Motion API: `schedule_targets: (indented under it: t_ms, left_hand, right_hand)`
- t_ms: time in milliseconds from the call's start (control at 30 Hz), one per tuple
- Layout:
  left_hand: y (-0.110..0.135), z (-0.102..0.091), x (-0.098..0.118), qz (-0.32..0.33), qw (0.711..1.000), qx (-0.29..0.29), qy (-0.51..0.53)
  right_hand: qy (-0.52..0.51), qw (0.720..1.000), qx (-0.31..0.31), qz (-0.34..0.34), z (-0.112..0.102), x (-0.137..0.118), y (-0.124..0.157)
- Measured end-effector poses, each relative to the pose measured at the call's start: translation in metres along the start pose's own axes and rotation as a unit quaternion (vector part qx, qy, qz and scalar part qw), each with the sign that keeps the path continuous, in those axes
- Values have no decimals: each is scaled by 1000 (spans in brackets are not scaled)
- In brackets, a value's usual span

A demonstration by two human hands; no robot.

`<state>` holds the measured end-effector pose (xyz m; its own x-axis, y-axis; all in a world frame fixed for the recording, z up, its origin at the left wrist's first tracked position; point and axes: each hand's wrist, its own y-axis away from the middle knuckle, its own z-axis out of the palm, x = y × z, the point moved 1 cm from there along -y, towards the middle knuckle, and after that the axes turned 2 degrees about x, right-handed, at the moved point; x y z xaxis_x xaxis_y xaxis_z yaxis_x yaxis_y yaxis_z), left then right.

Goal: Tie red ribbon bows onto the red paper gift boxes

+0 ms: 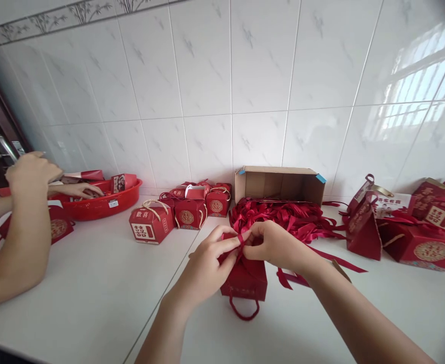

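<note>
A dark red gift box (245, 283) stands on the white table in front of me, its rope handle (244, 316) looped out on the near side. Above its top, a red ribbon (240, 241) is pinched by both my hands. My left hand (215, 258) has its fingers closed on the ribbon from the left. From the right, my right hand (273, 245) grips the ribbon with thumb and forefinger, close to the left fingertips. The fingers partly hide the ribbon and the top of the box.
Behind my hands, a cardboard box (283, 184) lies open with a heap of red ribbons (294, 217) spilling out. Several red gift boxes (152, 222) stand left of it, more (427, 242) at right. At far left, a co-worker's hand (80, 190) reaches into a red basin (108, 206).
</note>
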<state>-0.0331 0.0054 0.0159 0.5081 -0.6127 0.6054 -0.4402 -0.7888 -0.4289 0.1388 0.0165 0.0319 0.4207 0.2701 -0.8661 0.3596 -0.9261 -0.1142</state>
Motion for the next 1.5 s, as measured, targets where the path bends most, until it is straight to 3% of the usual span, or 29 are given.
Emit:
schedule_targets:
  t_ms: [167,433,667,867,967,1067,1200,1333,1500]
  left_hand:
    - [-3,1,-8,22,1000,7,18]
    - [-1,1,-14,-18,997,0,71]
    - [-3,-4,-18,-67,990,-21,121]
    - [-2,-20,-29,-119,990,23,68]
    - [-1,-24,-28,-152,987,11,55]
    - [0,-24,-23,-186,978,-37,85]
    - [3,-21,-13,-201,964,-87,153]
    - [4,-17,-3,-183,962,-115,170]
    - [4,-11,4,-173,966,-147,126]
  right_hand:
    - [-21,997,-69,-5,-2,6,-3]
    - [31,992,-123,-3,-4,4,0]
    - [124,986,-97,54,-2,0,3]
    - [233,969,-65,56,-14,0,12]
    - [259,964,-38,39,-20,2,16]
    - [286,958,11,0,-23,8,17]
    - [250,957,130,-66,-14,24,23]
    - [165,950,260,-54,2,48,34]
    - [130,937,319,-51,15,72,45]
